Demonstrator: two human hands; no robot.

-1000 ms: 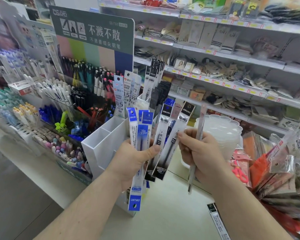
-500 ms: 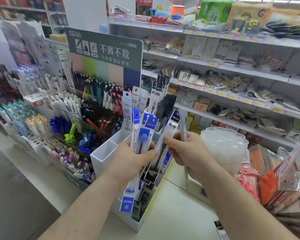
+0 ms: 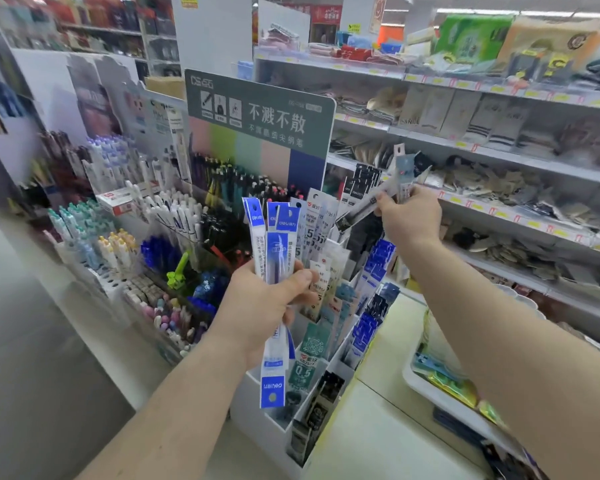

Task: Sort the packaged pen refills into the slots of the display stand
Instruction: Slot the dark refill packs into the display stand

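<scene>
I'd lower the black-label refill packs [image 3: 371, 199] upright into the back slot of the white display stand [image 3: 274, 415] among matching ones. My right hand [image 3: 411, 220] pinches them above it; my left hand [image 3: 264, 306] grips the blue-label refill packs [image 3: 274, 258], fingers curled.

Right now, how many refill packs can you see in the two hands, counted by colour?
Blue packs, in the left hand: 3
Black pack, in the right hand: 1
Pale grey pack, right hand: 1
Total: 5
</scene>
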